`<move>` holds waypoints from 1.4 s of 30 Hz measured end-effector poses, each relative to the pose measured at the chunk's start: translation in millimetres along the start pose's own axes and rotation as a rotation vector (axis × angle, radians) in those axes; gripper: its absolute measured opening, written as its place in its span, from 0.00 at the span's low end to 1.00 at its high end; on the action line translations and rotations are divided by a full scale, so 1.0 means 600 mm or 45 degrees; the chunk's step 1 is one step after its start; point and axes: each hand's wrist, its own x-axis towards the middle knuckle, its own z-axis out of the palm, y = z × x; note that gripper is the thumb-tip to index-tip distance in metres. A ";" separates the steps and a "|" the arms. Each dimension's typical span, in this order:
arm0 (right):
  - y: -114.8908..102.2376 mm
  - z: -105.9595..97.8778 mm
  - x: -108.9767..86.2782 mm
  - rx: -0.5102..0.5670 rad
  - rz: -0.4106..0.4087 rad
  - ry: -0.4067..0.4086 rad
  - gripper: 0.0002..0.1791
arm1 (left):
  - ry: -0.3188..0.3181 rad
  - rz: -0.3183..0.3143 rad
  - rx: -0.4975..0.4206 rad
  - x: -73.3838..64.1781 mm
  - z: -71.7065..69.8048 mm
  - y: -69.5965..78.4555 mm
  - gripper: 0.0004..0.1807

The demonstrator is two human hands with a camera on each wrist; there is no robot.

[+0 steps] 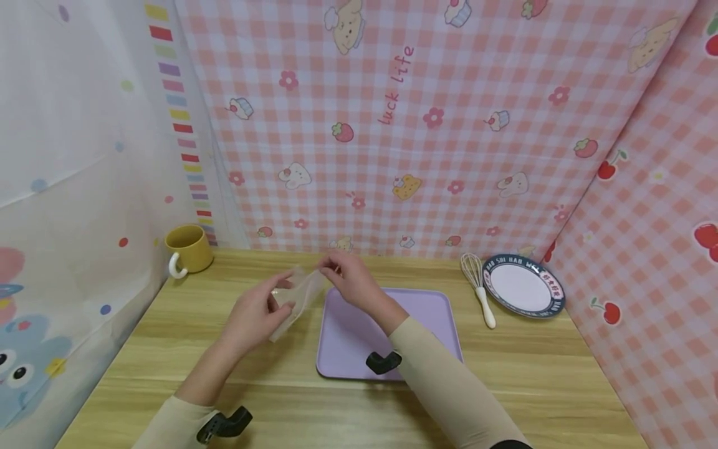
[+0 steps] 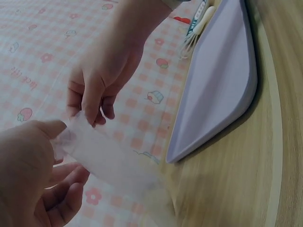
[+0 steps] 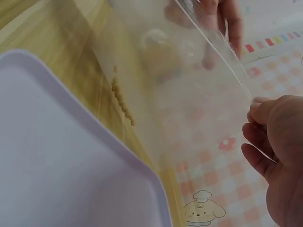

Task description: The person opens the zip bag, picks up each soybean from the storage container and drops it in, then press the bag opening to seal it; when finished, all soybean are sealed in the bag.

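A clear, frosted plastic bag (image 1: 310, 290) is held up between both hands, beside the left edge of a lilac tray (image 1: 359, 349). My right hand (image 1: 354, 284) pinches one corner of its top edge between thumb and fingertips. On the opposite side, my left hand (image 1: 253, 313) holds the bag with thumb and fingers. Through the film in the right wrist view, a short row of small brown beads (image 3: 122, 101) shows low in the bag (image 3: 189, 109). Part of the left hand (image 3: 227, 23) appears behind the film there.
A yellow mug (image 1: 193, 249) with a white handle stands at the back left of the wooden table (image 1: 168, 349). To the tray's right lie a white-handled whisk (image 1: 481, 293) and a dark-rimmed plate (image 1: 524, 285). Patterned cloths (image 1: 364, 162) hang behind and on both sides.
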 end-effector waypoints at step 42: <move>-0.072 -0.121 -0.051 0.305 -0.206 0.586 0.03 | 0.463 0.411 -0.140 0.060 -0.107 0.071 0.09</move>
